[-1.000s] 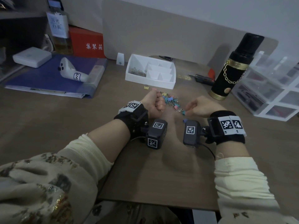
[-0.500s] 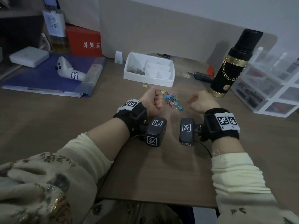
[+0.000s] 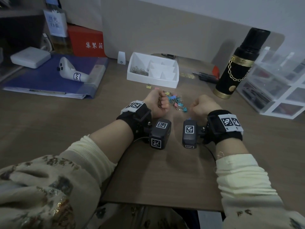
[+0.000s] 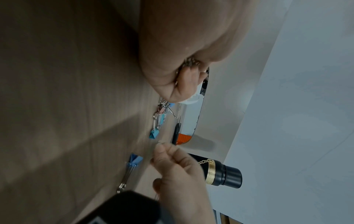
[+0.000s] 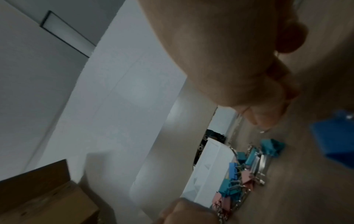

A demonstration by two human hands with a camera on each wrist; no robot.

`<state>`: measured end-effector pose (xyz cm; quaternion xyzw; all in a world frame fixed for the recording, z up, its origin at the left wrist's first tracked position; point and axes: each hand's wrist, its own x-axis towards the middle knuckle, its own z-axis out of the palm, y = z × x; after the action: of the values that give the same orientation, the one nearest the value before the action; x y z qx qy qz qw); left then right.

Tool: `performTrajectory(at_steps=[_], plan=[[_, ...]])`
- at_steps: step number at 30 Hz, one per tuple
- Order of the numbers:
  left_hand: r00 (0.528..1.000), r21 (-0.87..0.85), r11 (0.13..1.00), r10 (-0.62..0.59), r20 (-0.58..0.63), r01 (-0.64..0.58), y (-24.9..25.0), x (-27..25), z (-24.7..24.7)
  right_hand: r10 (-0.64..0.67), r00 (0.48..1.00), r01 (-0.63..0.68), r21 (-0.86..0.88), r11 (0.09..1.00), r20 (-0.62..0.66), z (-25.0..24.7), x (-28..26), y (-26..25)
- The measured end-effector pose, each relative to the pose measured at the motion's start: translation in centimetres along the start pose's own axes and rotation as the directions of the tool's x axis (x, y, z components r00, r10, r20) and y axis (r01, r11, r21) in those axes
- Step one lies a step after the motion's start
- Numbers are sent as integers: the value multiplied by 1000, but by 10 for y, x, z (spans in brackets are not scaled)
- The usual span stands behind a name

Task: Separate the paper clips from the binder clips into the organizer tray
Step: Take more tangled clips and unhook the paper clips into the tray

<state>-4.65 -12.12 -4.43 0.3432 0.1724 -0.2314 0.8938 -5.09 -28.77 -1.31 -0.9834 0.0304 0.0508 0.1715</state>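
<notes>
A brown wood-grain worktop (image 3: 49, 123) runs back to a beige panel and a pale wall. Near its far edge stands the white organizer tray (image 3: 152, 80), with a heap of paper clips (image 3: 140, 71) in its left compartment; the smaller compartments to the right look bare. Just in front of the tray lies a loose pile of coloured binder clips (image 3: 175, 102), blue, pink and yellow, with one yellow clip (image 3: 148, 86) lying apart close to the tray's front wall.

The left hand (image 3: 156, 103) is a fist at the left edge of the pile, its fingers curled round a bunch of gold-toned paper clips (image 3: 159, 101) that show between fingers and palm; the left wrist view shows the same metal loops (image 4: 188, 62) caught in the fist. The right hand (image 3: 203, 105) sits at the right of the pile, fingers curled in, thumb and forefinger pinched together; a thin glint of wire at the fingertips (image 5: 265, 121) suggests a paper clip, though the blur leaves it uncertain. A blue binder clip (image 4: 136, 159) lies on the worktop just beside this hand.

A black flask (image 3: 237, 68) with a gold chain stands to the right, clear drawers (image 3: 280, 90) beyond it. A blue folder (image 3: 49, 80) on the left carries a white controller (image 3: 71, 70).
</notes>
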Motion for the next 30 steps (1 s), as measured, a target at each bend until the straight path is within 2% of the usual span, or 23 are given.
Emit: performTrajectory(at_steps=[3, 5, 7, 9, 12, 15, 17, 19, 22, 26, 30], plan=[[1000, 15, 1000, 0, -2, 0, -2, 1, 3, -237, 966, 253, 193, 948, -101, -5, -9, -15], [1000, 17, 1000, -14, -4, 14, -4, 1, 4, -387, 919, 389, 324, 862, -73, -7, -19, -29], [999, 18, 999, -32, 9, 32, -6, 2, 6, -467, 883, 443, 394, 805, -40, -5, -27, -39], [998, 38, 998, -56, 32, 55, -8, 2, 8, -480, 876, 458, 389, 799, -44, -4, -29, -42], [993, 25, 994, -106, 43, 105, -8, -4, 8, -472, 874, 477, 389, 788, -115, -6, -27, -36], [989, 5, 991, -135, 68, 135, -9, -11, 7, -421, 886, 462, 306, 832, -192, -9, -23, -24], [992, 39, 994, -109, 61, 107, -9, -12, 7, -399, 910, 414, 261, 872, -110, -10, -21, -18], [994, 57, 994, -94, 62, 90, -9, -11, 7, -372, 926, 351, 217, 911, 66, -11, -23, -13], [993, 74, 993, -93, 72, 87, -9, -12, 6, -254, 934, 256, 25, 966, 251, -15, -27, -5], [994, 88, 993, -91, 58, 85, -8, -14, 7, -80, 945, 120, -109, 987, 317, -12, -24, 1], [998, 72, 997, -40, 38, 37, -3, -12, 4, -44, 963, 79, -123, 989, 264, -5, -17, -3]])
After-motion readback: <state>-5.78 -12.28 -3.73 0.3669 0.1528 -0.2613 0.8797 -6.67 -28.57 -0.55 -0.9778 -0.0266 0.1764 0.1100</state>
